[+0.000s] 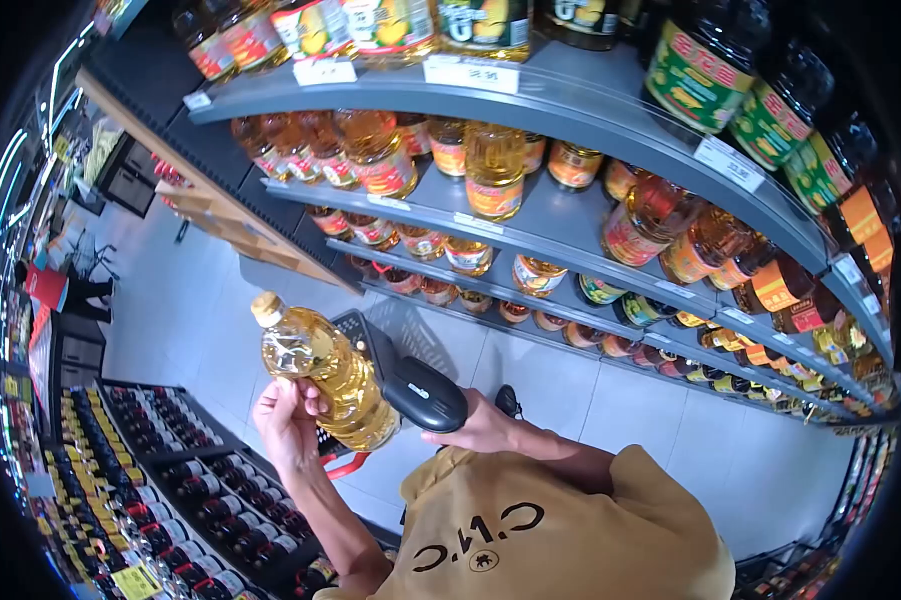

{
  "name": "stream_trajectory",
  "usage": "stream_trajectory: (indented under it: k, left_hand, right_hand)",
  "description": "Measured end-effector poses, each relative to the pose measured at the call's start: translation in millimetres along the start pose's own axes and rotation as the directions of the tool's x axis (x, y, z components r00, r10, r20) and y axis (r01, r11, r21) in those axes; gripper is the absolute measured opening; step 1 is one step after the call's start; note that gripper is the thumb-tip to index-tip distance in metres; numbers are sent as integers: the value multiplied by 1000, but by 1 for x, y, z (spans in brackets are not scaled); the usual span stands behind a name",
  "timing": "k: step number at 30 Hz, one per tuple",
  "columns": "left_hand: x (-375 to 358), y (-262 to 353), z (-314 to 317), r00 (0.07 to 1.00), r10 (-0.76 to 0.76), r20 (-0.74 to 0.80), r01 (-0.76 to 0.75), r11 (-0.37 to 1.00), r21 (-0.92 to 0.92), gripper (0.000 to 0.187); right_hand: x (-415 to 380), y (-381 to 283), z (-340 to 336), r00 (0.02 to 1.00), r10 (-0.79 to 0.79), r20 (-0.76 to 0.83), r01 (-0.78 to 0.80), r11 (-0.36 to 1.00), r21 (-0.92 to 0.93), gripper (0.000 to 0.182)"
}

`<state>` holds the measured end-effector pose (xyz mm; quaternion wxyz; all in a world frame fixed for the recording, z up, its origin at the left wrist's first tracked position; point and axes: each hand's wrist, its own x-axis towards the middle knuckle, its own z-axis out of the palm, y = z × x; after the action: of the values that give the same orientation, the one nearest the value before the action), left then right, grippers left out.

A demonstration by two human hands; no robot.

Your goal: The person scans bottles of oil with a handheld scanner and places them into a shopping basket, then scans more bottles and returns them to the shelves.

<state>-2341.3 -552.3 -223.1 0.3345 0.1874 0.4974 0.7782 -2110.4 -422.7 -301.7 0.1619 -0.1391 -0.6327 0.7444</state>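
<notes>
My left hand (288, 425) is closed on a large clear bottle of golden oil (335, 375), thumb and fingers pinching its side below the yellowish cap. The bottle tilts, its cap toward the upper left. In my right hand (482, 428) is a black rounded handheld device (425, 394), whose far end is close to the bottle's side; whether they touch I cannot tell. My right fingers are partly hidden beneath the device. Behind the bottle and below it is a dark shopping cart (352, 324) with a red handle (346, 466).
Curved shelves (560, 235) of bottled oil span the top and right. Dark bottles fill a low rack (185, 455) at the lower left. A wooden shelf end (220, 200) stands beyond the cart. Another person in red and black (48, 288) is at the far left.
</notes>
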Motion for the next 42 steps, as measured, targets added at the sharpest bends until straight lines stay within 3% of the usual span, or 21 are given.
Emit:
stream_trajectory:
  k: [3, 4, 7, 8, 10, 11, 13, 16, 20, 27, 42]
  left_hand:
    - [6, -13, 22, 997, -32, 69, 35, 998, -43, 23]
    - [8, -14, 33, 995, -41, 94, 45, 998, -33, 23]
    - [18, -15, 52, 983, -37, 181, 53, 995, -85, 22]
    - [22, -12, 55, 975, -15, 222, 38, 994, -99, 21]
    - [28, -5, 60, 951, 30, 309, 19, 988, -152, 21]
    - [30, -1, 59, 933, 56, 355, 14, 981, -191, 21]
    - [30, 13, 59, 936, 71, 344, 35, 956, -292, 20]
    - [29, 41, 58, 931, 56, 362, 107, 904, -413, 28]
    - [20, 67, 52, 912, 60, 407, 120, 907, -403, 40]
    - [9, 73, 23, 943, 73, 326, 58, 925, -374, 39]
    - [7, 65, -19, 933, 106, 344, 58, 899, -435, 36]
  right_hand:
    - [-18, -5, -21, 999, 39, 19, -40, 998, 45, 41]
    - [-24, -3, -28, 997, -79, -25, 75, 990, -120, 43]
    - [-42, -16, -49, 998, -50, -35, 46, 995, -89, 40]
    - [-46, -21, -57, 1000, -5, 10, 6, 993, -120, 49]
    - [-53, -24, -69, 989, -139, 53, 145, 981, -131, 46]
    - [-57, -26, -76, 995, -55, 87, 63, 994, -87, 43]
    - [-60, -31, -82, 994, 10, 112, -15, 999, 43, 38]
    - [-59, -23, -86, 990, -50, 130, 42, 997, 62, 41]
    - [-49, -16, -85, 974, 6, 227, -31, 994, 104, 47]
    - [-24, -24, -74, 920, 128, 369, -186, 974, 126, 54]
    - [13, -8, -67, 919, 158, 360, -198, 977, 77, 43]
